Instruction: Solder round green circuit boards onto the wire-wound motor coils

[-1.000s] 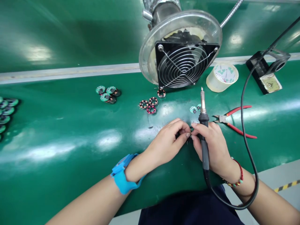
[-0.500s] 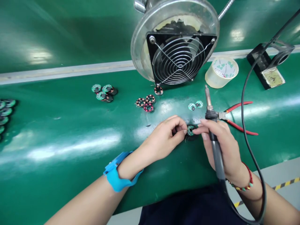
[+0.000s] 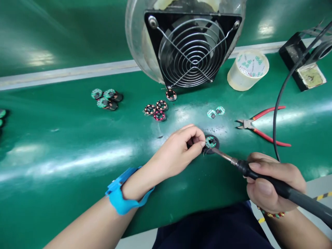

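My left hand (image 3: 184, 148) is closed in a pinch at the left edge of a small round green circuit board (image 3: 210, 141); what lies between its fingertips is too small to make out. The board rests on a black round base (image 3: 215, 147) with thin wires at its lower left. In my right hand (image 3: 275, 181) is a black soldering iron (image 3: 278, 186), its metal tip at the lower right edge of the board. Two loose round boards (image 3: 211, 113) (image 3: 220, 110) lie just behind.
Behind stands a fan (image 3: 194, 52) in a clear hood. Copper-wound rings (image 3: 159, 116) and board-topped parts (image 3: 104, 102) sit left. Rightward are a tape roll (image 3: 247, 71), red-handled cutters (image 3: 267, 126), an iron stand (image 3: 297, 58) and a hanging black cable (image 3: 278, 100).
My right hand has moved right and turned the iron from upright to pointing left, bringing its tip down to the board. Its fingers have left the board. The view has shifted slightly.
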{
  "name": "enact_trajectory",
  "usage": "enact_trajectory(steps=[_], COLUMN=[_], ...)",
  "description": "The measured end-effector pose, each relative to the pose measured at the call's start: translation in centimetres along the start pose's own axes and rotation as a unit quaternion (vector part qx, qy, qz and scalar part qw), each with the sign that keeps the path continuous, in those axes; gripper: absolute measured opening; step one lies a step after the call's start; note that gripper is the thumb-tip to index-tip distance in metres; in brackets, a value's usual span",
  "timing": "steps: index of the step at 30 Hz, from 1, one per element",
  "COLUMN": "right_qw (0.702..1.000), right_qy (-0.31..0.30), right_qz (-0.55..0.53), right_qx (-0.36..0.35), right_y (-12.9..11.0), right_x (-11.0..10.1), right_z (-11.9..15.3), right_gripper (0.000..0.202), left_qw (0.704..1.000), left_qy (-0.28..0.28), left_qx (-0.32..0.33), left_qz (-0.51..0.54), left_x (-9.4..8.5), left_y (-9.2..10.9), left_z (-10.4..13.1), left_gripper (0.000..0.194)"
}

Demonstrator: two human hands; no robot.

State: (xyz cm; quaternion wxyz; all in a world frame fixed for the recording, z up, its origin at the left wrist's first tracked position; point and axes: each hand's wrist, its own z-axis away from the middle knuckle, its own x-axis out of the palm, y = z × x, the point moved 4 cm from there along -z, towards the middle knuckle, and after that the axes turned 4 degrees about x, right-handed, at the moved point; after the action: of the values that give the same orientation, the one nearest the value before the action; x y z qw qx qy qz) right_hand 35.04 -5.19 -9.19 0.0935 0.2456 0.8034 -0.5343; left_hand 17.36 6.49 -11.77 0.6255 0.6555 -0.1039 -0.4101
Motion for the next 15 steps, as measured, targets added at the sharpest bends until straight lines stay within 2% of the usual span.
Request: enact_trajectory(steps=[5,9,15], right_qw=[1.000,0.999,1.000], right_qy=[0.005,0.032,-0.003], right_qz=[-0.003,-0.010,0.016], right_qx=[-0.013,-0.028,-0.011], right_y=[0.30,0.25,-0.27], right_x=[0.70,0.94,0.69], right_z=[0.04,-0.14,-0.47], right_gripper=[0.023,0.025,0.026], left_qw=[1.000,1.000,1.000], left_qy=[0.001,0.003,0.005], left_qx=[0.005,0.004,0.005], left_qz=[-0.010,-0.009,-0.015], left_x=[0.03,0.07,0.05], left_y=[0.09,0.12,0.18], left_z=[0.07,0.02,-0.04], left_gripper=[0.011,0.011,0.012])
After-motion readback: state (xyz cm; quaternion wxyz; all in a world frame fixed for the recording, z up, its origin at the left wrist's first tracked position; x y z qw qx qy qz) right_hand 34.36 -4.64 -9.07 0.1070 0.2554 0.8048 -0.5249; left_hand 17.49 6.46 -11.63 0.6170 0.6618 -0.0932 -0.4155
